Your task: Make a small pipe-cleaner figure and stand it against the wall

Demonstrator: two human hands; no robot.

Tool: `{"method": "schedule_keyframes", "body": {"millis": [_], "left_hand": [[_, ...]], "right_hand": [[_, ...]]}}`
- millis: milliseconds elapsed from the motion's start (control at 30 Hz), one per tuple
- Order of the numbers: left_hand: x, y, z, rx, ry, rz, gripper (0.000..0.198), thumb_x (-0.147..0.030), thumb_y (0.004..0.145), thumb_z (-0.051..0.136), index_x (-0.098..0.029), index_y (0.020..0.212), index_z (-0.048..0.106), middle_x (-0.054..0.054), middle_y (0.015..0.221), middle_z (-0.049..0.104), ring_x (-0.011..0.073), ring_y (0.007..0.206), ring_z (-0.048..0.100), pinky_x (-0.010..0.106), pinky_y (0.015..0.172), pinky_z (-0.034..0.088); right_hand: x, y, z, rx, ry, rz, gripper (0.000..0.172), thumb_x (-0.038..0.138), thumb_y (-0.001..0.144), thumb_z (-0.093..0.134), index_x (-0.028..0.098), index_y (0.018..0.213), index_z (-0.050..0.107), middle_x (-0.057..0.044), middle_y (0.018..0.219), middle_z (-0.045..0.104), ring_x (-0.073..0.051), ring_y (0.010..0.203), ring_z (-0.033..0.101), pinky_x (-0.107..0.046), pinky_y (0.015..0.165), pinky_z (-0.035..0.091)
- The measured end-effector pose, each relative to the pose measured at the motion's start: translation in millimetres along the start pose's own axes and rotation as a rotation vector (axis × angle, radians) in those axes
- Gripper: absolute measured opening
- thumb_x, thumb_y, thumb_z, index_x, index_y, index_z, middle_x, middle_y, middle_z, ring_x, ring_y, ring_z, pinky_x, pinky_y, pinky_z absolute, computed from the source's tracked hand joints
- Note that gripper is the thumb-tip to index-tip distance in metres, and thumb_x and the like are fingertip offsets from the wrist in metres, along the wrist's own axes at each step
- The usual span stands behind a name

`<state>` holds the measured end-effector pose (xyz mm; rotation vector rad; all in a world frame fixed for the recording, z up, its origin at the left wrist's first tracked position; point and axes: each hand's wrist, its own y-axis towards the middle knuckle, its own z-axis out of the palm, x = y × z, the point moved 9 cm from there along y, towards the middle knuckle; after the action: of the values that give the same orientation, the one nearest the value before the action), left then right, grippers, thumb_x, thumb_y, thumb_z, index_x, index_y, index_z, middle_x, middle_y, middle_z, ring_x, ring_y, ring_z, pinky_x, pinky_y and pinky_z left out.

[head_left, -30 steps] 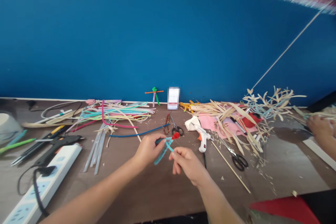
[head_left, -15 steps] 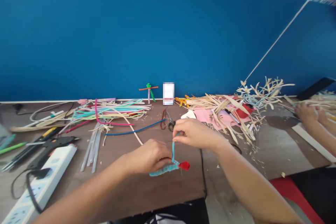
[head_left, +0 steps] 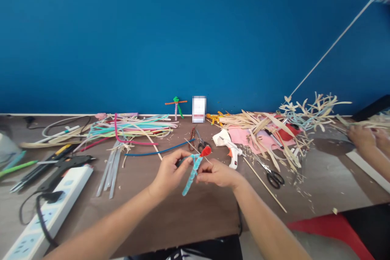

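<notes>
a white glue gun (head_left: 233, 156) near black-handled scissors (head_left: 275, 178), dried leaf strips (head_left: 258, 124) heaped on a pink sheet (head_left: 240, 135)

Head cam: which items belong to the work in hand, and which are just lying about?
In hand:
- left hand
- right hand
- light-blue pipe cleaner, held between them
- red piece at its end

Lying about:
- white-and-orange glue gun
- black glue gun
- black-handled scissors
- power strip
- dried leaf strips

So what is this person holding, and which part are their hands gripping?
A light-blue pipe cleaner with a red tip, pinched near the top by the left hand and right hand.
</notes>
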<state>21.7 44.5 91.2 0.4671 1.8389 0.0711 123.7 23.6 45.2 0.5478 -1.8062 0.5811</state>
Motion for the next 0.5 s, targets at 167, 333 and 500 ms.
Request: {"method": "schedule_keyframes", "body": {"millis": [167, 333, 500], "left_hand": [[12, 1, 12.4, -0.017, -0.227, -0.151, 0.017, -0.03, 0.072, 0.053, -0.013, 0.075, 0.058, 0.001, 0.063, 0.06, 0.0098, 0.053, 0.052, 0.019, 0.05, 0.041], [28, 5, 15.7, -0.057, -0.359, -0.308, 0.017, -0.03, 0.069, 0.056, -0.013, 0.07, 0.055, -0.002, 0.052, 0.055, 0.0074, 0.045, 0.047, 0.016, 0.04, 0.032], [38, 10, 4.0, -0.118, -0.233, -0.272, 0.015, -0.028, 0.068, 0.055, -0.013, 0.07, 0.057, -0.001, 0.057, 0.058, 0.0095, 0.053, 0.051, 0.018, 0.048, 0.038]], "right_hand": [[-17, 4, 15, -0.052, 0.114, 0.009, 0.029, 0.04, 0.076, 0.05, 0.013, 0.072, 0.059, 0.002, 0.056, 0.05, -0.007, 0.049, 0.042, -0.019, 0.047, 0.032], [-11, -2, 7, -0.261, -0.284, -0.003, 0.013, 0.024, 0.076, 0.049, 0.016, 0.074, 0.058, 0.0, 0.069, 0.055, -0.012, 0.063, 0.049, -0.023, 0.059, 0.036], [24, -40, -15, -0.749, -0.56, 0.046, 0.033, 0.016, 0.073, 0.048, 0.019, 0.106, 0.05, -0.008, 0.1, 0.051, -0.017, 0.086, 0.051, -0.029, 0.075, 0.039]]}}
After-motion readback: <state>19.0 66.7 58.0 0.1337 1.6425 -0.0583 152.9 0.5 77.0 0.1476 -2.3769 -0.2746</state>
